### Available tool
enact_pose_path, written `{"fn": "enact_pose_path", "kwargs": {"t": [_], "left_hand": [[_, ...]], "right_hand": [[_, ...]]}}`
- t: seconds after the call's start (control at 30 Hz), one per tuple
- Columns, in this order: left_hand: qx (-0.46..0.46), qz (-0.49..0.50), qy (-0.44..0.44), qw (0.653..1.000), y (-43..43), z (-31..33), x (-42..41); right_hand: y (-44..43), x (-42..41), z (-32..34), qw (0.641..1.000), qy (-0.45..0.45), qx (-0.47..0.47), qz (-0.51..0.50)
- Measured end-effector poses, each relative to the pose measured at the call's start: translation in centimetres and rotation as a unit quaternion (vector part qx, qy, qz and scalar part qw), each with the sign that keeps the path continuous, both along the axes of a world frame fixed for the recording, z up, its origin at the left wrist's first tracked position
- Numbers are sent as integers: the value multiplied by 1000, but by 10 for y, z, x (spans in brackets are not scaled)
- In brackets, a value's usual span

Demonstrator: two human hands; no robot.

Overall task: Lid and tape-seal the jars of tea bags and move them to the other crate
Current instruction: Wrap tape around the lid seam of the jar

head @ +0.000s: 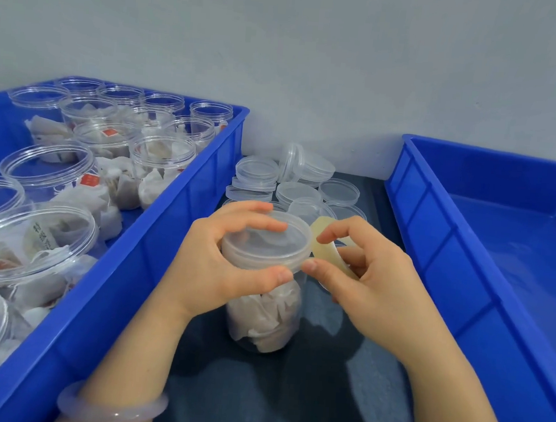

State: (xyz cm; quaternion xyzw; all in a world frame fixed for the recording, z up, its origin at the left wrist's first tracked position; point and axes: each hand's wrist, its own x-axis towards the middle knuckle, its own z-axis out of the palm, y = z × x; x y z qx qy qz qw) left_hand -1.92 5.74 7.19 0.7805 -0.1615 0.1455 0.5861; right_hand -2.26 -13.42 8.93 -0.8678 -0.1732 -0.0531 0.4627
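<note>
A pale bangle (111, 409) circles the left wrist at the near edge of the view. Just beyond it, on the dark tabletop (255, 392), one clear jar (263, 313) stands upright between the two crates, packed with white tea bags (261, 319). Its translucent lid (267, 240) is already seated on top.

The left hand (219, 263) comes in from 8 o'clock of the jar and grips the lid, with the thumb on the near rim and the fingers curled over the top. The right hand (364, 284) comes in from 4 o'clock. Its curled fingers pinch a yellowish tape strip (328, 251), and its thumb tip touches the lid's rim at 3 o'clock. The strip rises just beside the lid, and I cannot tell whether it sticks to the lid anywhere.

At 9 o'clock of the jar, the left blue crate (152, 267) holds many open jars (44, 245) of tea bags, and some bags lie loose between them. At 3 o'clock, well apart from the jar, is the right blue crate (432, 256).

At 12 o'clock, past the hands, spare lids (298, 185) lie heaped on the tabletop, one of them tilted on edge. A grey wall (315, 64) rises behind everything.
</note>
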Motion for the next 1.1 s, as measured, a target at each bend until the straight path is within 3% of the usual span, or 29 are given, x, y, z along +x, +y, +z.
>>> {"fn": "enact_pose_path", "kwargs": {"t": [0.23,0.43,0.57,0.77,1.1], "left_hand": [[-34,-32,11,999,0,0,0],[-22,32,12,999,-9,0,3],[52,70,-9,996,-16,1,2],[158,37,17,987,-17,16,8],[196,12,24,980,-8,25,6]], "right_hand": [[1,0,0,1000,-14,-1,-4],[0,2,-3,999,-26,13,-33],[-2,2,-5,1000,-7,7,-23],[-6,5,-3,997,-43,-50,-35],[-6,2,-3,996,-66,-54,-8]]}}
